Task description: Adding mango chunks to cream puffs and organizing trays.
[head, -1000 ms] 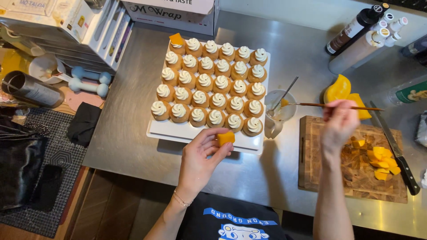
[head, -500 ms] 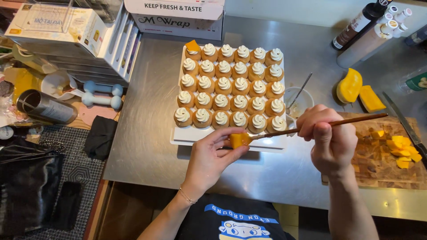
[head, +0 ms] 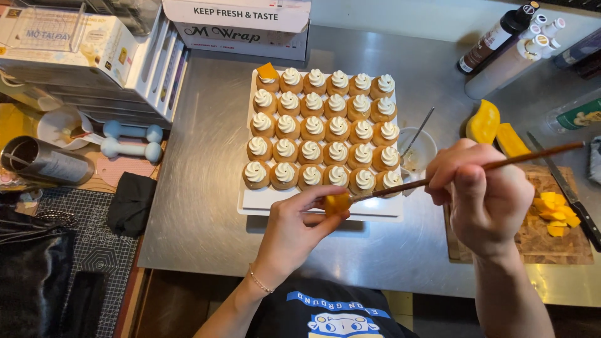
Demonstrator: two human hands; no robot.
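Since half a second ago, your right hand (head: 485, 197) has brought the brush (head: 476, 168) lower and its tip now touches the mango piece (head: 337, 203), while your left hand (head: 300, 225) has stayed at the front edge of the tray. You pinch that small orange mango piece between left thumb and fingertips, just in front of the white tray (head: 263, 201), over the steel desk (head: 206, 188). Your right hand is closed around the thin wooden brush handle, which runs up and to the right past your knuckles. On the tray stand rows of small tarts (head: 313, 122) topped with white cream swirls; the one at the far left corner already carries a mango slice (head: 268, 71). Just right of the tray sits a small glass cup (head: 421, 150) with a metal utensil leaning in it. Further right, a wooden cutting board (head: 557, 241) holds diced mango and a knife (head: 566, 188), with larger mango halves (head: 483, 122) just behind it. Squeeze bottles (head: 510, 47) stand at the far right corner, and cardboard boxes (head: 244, 22) sit behind the tray.
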